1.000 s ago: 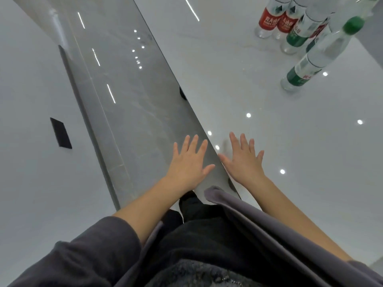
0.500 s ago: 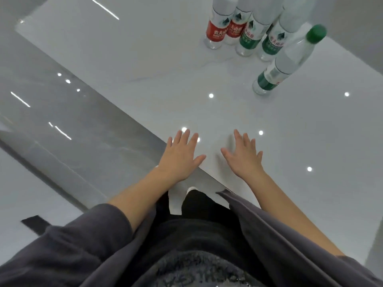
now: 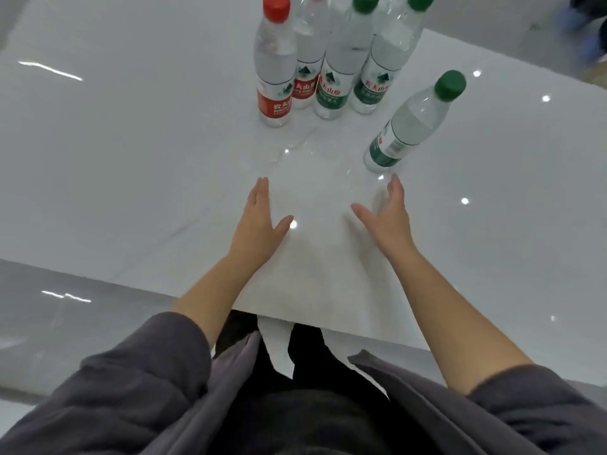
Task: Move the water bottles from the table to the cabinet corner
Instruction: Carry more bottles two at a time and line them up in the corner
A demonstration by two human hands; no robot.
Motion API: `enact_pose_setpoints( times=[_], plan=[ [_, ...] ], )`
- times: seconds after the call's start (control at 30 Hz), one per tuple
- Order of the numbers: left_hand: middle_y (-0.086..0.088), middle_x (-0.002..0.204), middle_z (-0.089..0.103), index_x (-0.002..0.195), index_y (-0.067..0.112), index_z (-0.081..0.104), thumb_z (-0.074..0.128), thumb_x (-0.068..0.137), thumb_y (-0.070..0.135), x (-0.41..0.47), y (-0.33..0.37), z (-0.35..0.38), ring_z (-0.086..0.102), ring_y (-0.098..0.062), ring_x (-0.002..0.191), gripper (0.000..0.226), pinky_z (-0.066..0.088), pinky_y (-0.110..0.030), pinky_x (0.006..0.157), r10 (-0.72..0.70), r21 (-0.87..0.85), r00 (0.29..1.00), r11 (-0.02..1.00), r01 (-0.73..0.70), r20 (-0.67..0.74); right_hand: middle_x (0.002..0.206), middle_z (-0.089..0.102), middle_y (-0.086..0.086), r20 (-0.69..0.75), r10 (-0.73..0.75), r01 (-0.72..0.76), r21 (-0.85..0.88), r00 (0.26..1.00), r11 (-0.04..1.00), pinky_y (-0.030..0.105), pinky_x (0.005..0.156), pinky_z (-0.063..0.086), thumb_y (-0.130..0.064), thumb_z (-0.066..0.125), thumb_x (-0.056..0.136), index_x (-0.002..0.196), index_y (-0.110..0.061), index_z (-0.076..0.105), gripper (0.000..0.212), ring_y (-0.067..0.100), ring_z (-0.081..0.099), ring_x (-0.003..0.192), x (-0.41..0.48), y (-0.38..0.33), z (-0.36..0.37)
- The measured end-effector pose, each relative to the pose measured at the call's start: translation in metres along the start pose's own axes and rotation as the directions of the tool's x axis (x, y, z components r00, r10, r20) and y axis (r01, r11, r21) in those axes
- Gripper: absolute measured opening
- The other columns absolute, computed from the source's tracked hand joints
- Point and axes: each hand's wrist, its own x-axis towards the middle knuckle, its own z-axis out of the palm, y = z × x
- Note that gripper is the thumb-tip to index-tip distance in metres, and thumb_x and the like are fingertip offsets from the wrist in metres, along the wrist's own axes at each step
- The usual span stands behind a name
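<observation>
Five bottles (image 3: pixel 341 60) on white table (image 3: pixel 131 159); red, green 农夫山泉 labels (image 3: pixel 329 91)

White table (image 3: pixel 131 178) carries four clustered water bottles (image 3: pixel 335 64) and one green-capped bottle (image 3: pixel 410 126) apart.

"农夫山" on a green bottle label (image 3: pixel 372 88); "农夫" on a red bottle label (image 3: pixel 275 106)
</observation>
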Motion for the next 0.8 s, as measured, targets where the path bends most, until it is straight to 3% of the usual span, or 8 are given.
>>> enact_pose_setpoints(
  times=[0.1, 0.17, 0.23, 0.3, 0.37, 0.47, 0.6, 0.8],
  plan=[
    [-0.001, 0.162, 0.014, 0.155, 0.014, 0.006, 0.066, 0.091, 0.029, 0.049, -0.006, -0.015, 0.016, -0.014, 0.146, 0.089, 0.011, -0.013, 0.106, -0.058, -0.101, 0.998, 0.993, 0.054, -0.038, 0.161, 0.026, -0.006, -0.199, 0.097, -0.044, 0.254, 0.975, 0.966, 0.033, 0.115, 0.029, -0.031, 0.078, 0.081, 0.157, -0.027, 0.008, 0.103, 0.007, 0.029, 0.144, 0.036, -0.019, 0.011],
    [0.001, 0.162, 0.015, 0.155, 0.017, 0.005, 0.069, 0.088, 0.029, 0.082, -0.008, -0.024, 0.019, -0.014, 0.147, 0.093, 0.016, -0.021, 0.113, -0.074, -0.16, 0.996, 0.985, 0.066, -0.046, 0.153, 0.039, -0.006, -0.303, 0.117, 0.005, 0.372, 0.946, 0.928, 0.029, 0.109, 0.038, -0.026, 0.08, 0.077, 0.155, -0.025, 0.016, 0.101, -0.002, 0.044, 0.13, 0.057, -0.028, 0.017],
    [0.002, 0.162, 0.016, 0.155, 0.019, 0.005, 0.072, 0.085, 0.029, 0.112, -0.006, -0.033, 0.02, -0.015, 0.147, 0.098, 0.021, -0.032, 0.119, -0.058, -0.208, 0.998, 0.977, 0.049, -0.04, 0.139, 0.051, -0.006, -0.391, 0.12, 0.053, 0.404, 0.912, 0.913, 0.027, 0.101, 0.047, -0.022, 0.082, 0.071, 0.147, -0.02, 0.029, 0.093, -0.005, 0.055, 0.116, 0.074, -0.033, 0.021],
    [0.004, 0.161, 0.017, 0.155, 0.02, 0.007, 0.076, 0.081, 0.029, 0.14, -0.002, -0.041, 0.022, -0.013, 0.146, 0.102, 0.024, -0.035, 0.119, -0.035, -0.237, 0.998, 0.971, 0.022, -0.052, 0.129, 0.057, -0.004, -0.457, 0.136, 0.069, 0.405, 0.879, 0.912, 0.03, 0.098, 0.051, -0.02, 0.083, 0.069, 0.139, -0.018, 0.038, 0.084, 0.004, 0.06, 0.112, 0.086, -0.036, 0.024],
    [0.005, 0.158, 0.027, 0.154, 0.023, 0.013, 0.079, 0.077, 0.027, 0.163, 0.004, -0.046, 0.03, -0.011, 0.142, 0.101, 0.029, -0.029, 0.115, -0.004, -0.269, 0.997, 0.963, -0.015, -0.073, 0.126, 0.061, -0.003, -0.487, 0.154, 0.055, 0.387, 0.86, 0.92, 0.032, 0.098, 0.052, -0.021, 0.084, 0.068, 0.135, -0.017, 0.044, 0.078, 0.009, 0.062, 0.111, 0.093, -0.036, 0.024],
    [0.011, 0.135, 0.053, 0.144, 0.022, 0.032, 0.082, 0.071, 0.029, 0.187, 0.013, -0.051, 0.053, -0.003, 0.117, 0.089, 0.041, -0.009, 0.093, 0.05, -0.294, 0.995, 0.953, -0.075, -0.089, 0.119, 0.066, -0.004, -0.494, 0.173, 0.015, 0.353, 0.852, 0.935, 0.032, 0.094, 0.055, -0.025, 0.086, 0.066, 0.129, -0.018, 0.051, 0.073, 0.009, 0.065, 0.105, 0.096, -0.031, 0.022],
    [0.019, 0.109, 0.062, 0.124, 0.027, 0.048, 0.08, 0.066, 0.04, 0.197, 0.017, -0.055, 0.061, 0.004, 0.095, 0.067, 0.046, -0.01, 0.078, 0.054, -0.276, 0.993, 0.958, -0.08, -0.103, 0.112, 0.069, -0.005, -0.499, 0.168, 0.009, 0.332, 0.85, 0.943, 0.026, 0.087, 0.056, -0.028, 0.085, 0.063, 0.123, -0.017, 0.057, 0.067, 0.006, 0.067, 0.099, 0.086, -0.025, 0.026],
    [0.031, 0.099, 0.061, 0.108, 0.048, 0.046, 0.081, 0.065, 0.046, 0.166, 0.015, -0.055, 0.06, 0.011, 0.094, 0.056, 0.049, -0.014, 0.079, 0.075, -0.273, 0.996, 0.958, -0.086, -0.048, 0.097, 0.071, -0.015, -0.473, 0.163, 0.012, 0.345, 0.866, 0.938, 0.013, 0.074, 0.05, -0.032, 0.083, 0.064, 0.11, -0.019, 0.065, 0.052, -0.001, 0.068, 0.089, 0.045, -0.018, 0.045]
  ],
)
